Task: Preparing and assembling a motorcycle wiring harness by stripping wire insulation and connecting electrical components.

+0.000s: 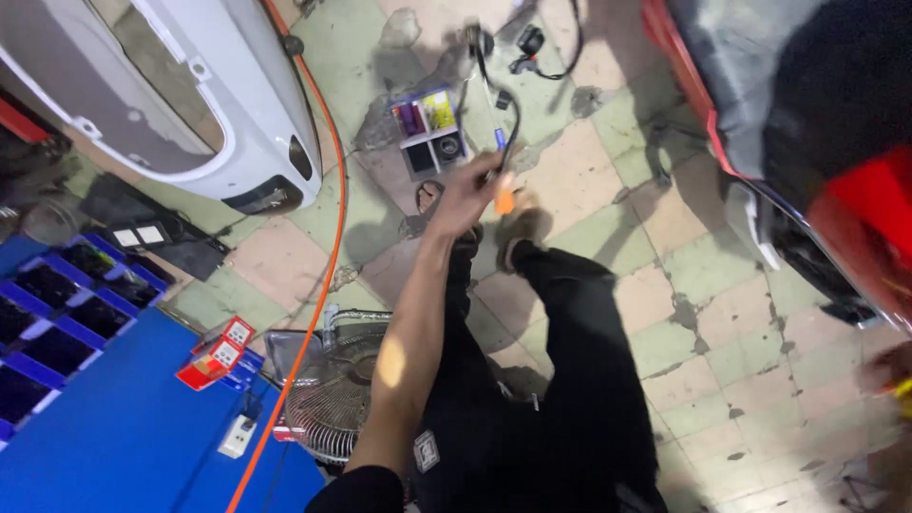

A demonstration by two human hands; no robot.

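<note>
My left hand [465,195] reaches far out, arm straight, over tiled floor [722,313]. Fingers pinch black wire [510,128] and small orange tool [504,201]. Wire hangs up from hand, bends toward plugs on floor. Looks light, soft, floppy; best held near end. Tool looks hard, thin, light. Small parts box [429,128] sits just beyond hand. Right hand not seen.
</note>
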